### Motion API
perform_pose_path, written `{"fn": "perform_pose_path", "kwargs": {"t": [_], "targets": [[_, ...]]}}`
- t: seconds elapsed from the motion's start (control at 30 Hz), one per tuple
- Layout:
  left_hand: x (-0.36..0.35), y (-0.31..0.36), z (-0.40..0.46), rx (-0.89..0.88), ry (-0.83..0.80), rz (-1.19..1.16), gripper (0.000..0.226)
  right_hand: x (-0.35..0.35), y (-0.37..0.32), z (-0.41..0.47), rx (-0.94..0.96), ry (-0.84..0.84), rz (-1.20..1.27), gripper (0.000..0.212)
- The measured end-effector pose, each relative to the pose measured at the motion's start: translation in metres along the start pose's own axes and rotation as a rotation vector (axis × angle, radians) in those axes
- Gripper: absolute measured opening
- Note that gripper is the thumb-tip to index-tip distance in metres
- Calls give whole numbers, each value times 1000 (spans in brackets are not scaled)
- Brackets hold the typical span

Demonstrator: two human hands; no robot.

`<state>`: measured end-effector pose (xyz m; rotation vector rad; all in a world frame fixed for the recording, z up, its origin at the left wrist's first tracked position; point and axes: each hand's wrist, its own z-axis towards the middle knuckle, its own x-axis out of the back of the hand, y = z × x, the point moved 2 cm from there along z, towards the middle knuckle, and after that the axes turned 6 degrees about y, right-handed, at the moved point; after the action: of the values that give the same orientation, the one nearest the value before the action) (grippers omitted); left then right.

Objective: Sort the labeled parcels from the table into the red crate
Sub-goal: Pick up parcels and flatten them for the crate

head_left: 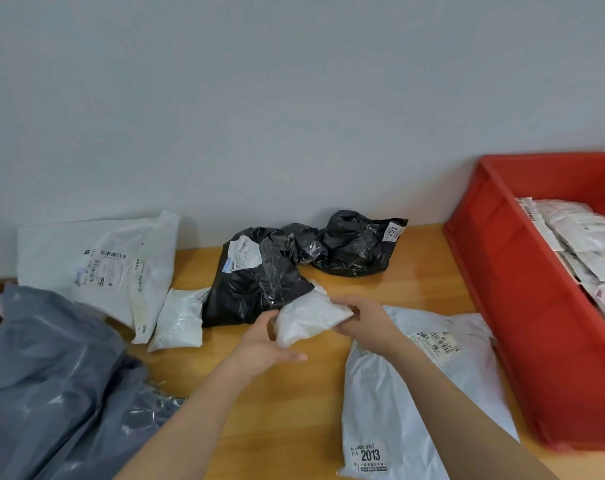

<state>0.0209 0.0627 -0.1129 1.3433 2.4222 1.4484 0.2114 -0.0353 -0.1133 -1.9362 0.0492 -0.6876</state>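
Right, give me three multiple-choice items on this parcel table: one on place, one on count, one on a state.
1. Where does the red crate stand?
A. at the right end of the table
B. at the left end
C. on the floor

2. How many black parcels lie against the wall?
A. none
B. two
C. five

3. What are the hands doing?
A. resting flat on the table
B. both holding the small white parcel
C. reaching into the crate

Answers:
1 A, it stands on the table at the right.
2 B, one black parcel lies beside the other.
3 B, left hand and right hand grip its ends.
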Motion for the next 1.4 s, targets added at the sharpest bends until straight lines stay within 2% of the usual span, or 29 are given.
{"fn": "perform_pose_path", "kwargs": {"t": [0.07, 0.13, 0.17, 0.27, 0.37, 0.43, 0.5, 0.57, 0.63, 0.73, 0.8, 0.93, 1.07, 1.2, 1.4], "targets": [[7, 11, -4, -36, 1, 24, 89, 9, -13, -3, 28, 16, 7, 41], [18, 15, -3, -60, -7, -35, 64, 19, -26, -8, 47, 43, 5, 13], [23, 17, -3, -64, -31, -97, 53, 23, -32, -9, 56, 59, 20, 13], [35, 21, -6, -65, -61, -191, 31, 29, -42, -14, 51, 120, 101, 34], [35, 20, -9, -55, -79, -209, 25, 22, -42, -17, -8, 149, 181, 45], [31, 12, -9, 1, -93, -239, 23, 10, -34, -18, -61, 171, 142, 47], [23, 1, -10, 60, -63, -231, 21, -5, -20, -20, -132, 202, 80, 41], [13, -18, -8, 136, 17, -221, 23, -20, -6, -26, -195, 192, -10, 18], [5, -40, -3, 166, 99, -153, 25, -34, 9, -33, -213, 166, -183, 42], [1, -59, -2, -9, 220, 260, 46, -48, 16, -47, -65, 244, -364, 46], [2, -58, -10, -122, 289, 282, 55, -58, 16, -52, 69, 175, -357, 41], [-6, -59, -12, -244, 122, 325, 32, -77, 16, -49, 123, -102, -400, 40], [-15, -68, -9, -178, -4, 432, 46, -82, 18, -48, 92, -237, -543, 56], [-30, -81, -9, -214, 44, 484, 54, -87, 31, -50, 87, -276, -745, 68], [-48, -83, -7, -234, 165, 667, 54, -105, 44, -47, 66, -211, -824, 73]]}}
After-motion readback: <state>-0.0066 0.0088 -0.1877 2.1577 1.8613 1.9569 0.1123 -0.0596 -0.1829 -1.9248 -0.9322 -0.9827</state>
